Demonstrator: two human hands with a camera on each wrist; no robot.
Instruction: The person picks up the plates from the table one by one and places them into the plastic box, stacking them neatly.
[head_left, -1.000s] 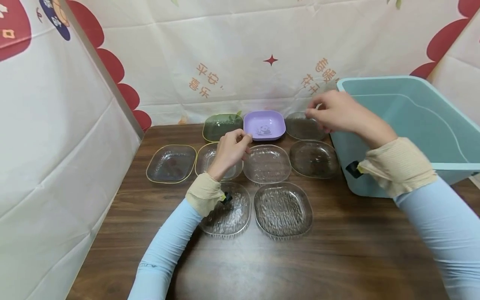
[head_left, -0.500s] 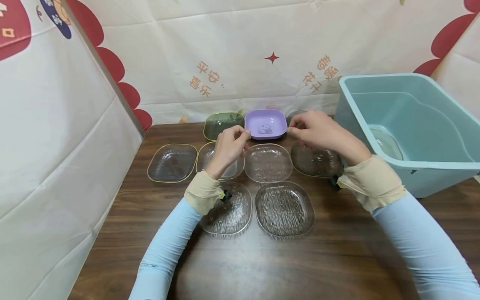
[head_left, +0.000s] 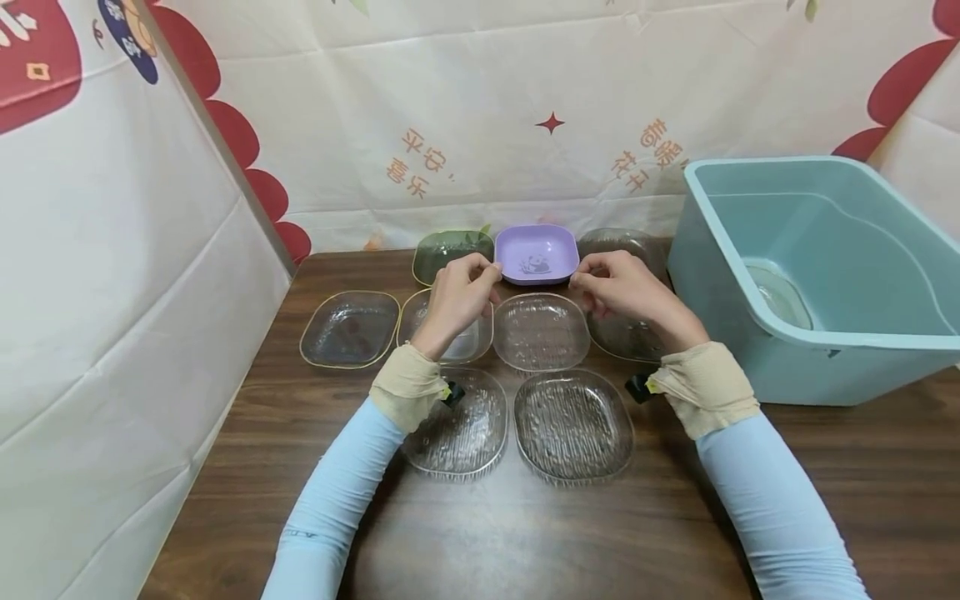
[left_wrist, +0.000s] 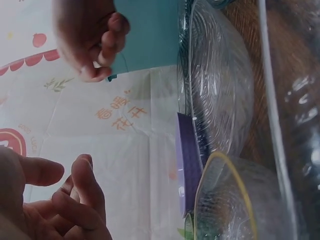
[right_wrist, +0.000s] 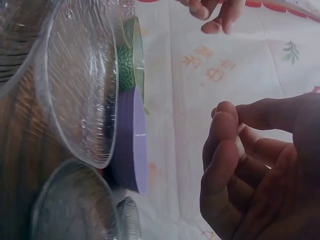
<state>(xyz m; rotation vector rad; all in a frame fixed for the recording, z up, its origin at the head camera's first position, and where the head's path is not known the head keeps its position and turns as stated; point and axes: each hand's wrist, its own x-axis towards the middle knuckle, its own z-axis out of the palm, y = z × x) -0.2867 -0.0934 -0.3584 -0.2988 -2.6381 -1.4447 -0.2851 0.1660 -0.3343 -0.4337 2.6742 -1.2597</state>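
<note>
My left hand (head_left: 461,300) hovers over a clear yellow-rimmed dish (head_left: 478,335), its fingers loosely bent, holding nothing. A gap shows between thumb and forefinger in the left wrist view. My right hand (head_left: 628,293) hangs above a smoky dish (head_left: 628,337) and partly hides it. In the right wrist view its thumb meets the fingertips (right_wrist: 226,112), with no object visible there. Between and behind the hands sits a purple dish (head_left: 536,250) with a panda print. A green dish (head_left: 444,252) and another smoky dish (head_left: 615,240) flank it. A clear dish (head_left: 542,333) lies in front.
A blue-green tub (head_left: 795,367) stands at the right with a clear dish (head_left: 782,293) on its floor. Left is a grey yellow-rimmed dish (head_left: 350,329). Two ribbed dishes, one clear (head_left: 468,425) and one grey (head_left: 573,427), lie nearest me. A printed cloth (head_left: 480,100) hangs behind.
My right hand has moved left and down from beside the tub, uncovering the smoky dish at the back. The left hand has stayed nearly still. More of the tub's inside shows.
</note>
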